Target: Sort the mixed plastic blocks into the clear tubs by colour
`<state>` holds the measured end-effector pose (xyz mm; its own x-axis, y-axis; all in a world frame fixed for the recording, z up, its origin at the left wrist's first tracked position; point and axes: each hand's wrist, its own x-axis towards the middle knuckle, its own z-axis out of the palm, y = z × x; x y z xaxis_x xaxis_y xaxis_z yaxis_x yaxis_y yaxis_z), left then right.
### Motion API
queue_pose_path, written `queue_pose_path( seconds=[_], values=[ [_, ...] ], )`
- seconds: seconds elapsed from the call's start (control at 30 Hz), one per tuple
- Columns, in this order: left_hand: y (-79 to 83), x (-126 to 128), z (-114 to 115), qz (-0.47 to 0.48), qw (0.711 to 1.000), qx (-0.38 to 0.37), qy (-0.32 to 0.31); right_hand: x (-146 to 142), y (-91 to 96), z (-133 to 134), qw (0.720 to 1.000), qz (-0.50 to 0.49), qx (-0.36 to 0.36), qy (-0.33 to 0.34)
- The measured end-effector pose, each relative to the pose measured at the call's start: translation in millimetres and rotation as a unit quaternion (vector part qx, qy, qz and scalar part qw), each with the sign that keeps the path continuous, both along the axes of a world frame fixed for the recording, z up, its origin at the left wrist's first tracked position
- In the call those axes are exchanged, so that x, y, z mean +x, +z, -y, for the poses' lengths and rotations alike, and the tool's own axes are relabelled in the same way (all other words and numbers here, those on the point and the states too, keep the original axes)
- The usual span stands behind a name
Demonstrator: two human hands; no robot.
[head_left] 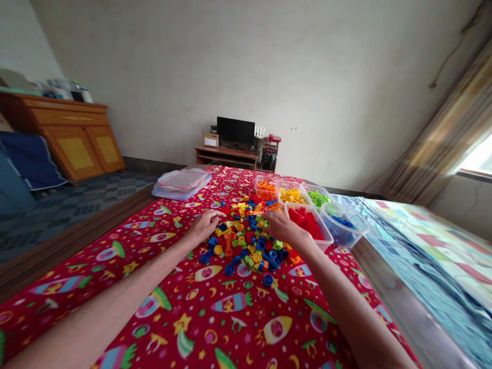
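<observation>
A heap of small plastic building blocks (248,238) in red, blue, yellow, orange and green lies on a red patterned tablecloth (215,312). My left hand (205,223) rests at the heap's left edge with its fingers curled down onto the blocks. My right hand (282,226) sits at the heap's right edge, fingers bent into the pile. What either hand pinches is hidden. Behind the heap stand clear tubs: orange blocks (266,189), yellow blocks (292,195), green blocks (319,197), red blocks (307,221) and blue blocks (343,223).
Stacked clear lids (181,183) lie at the back left of the cloth. A bed with a checked cover (426,251) runs along the right. A wooden cabinet (73,136) stands at the left wall, a low table with a monitor (235,132) at the far wall.
</observation>
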<state>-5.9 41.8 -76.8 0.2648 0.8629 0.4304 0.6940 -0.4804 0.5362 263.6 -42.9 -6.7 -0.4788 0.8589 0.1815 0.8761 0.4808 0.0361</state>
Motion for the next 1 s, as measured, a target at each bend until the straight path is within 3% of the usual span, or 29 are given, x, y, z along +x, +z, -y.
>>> queue_pose_path(
  seconds=[0.27, 0.63, 0.77, 1.0],
  values=[
    [1.5, -1, 2, -0.006, 1.0, -0.008, -0.017, 10, -7.9, -11, 0.995, -0.096, 0.014, 0.012],
    [0.9, 0, 3, -0.012, 0.999, -0.002, -0.041, -7, 13.5, -11, 0.974, -0.225, 0.007, 0.027],
    [-2.5, -1, 0, -0.009, 0.999, 0.008, -0.049, -2, 16.8, -10, 0.978, -0.209, 0.024, -0.005],
    [-0.4, 1, 2, -0.013, 0.999, 0.003, -0.042, 10, -0.4, -15, 0.983, -0.177, -0.055, 0.004]
  ],
)
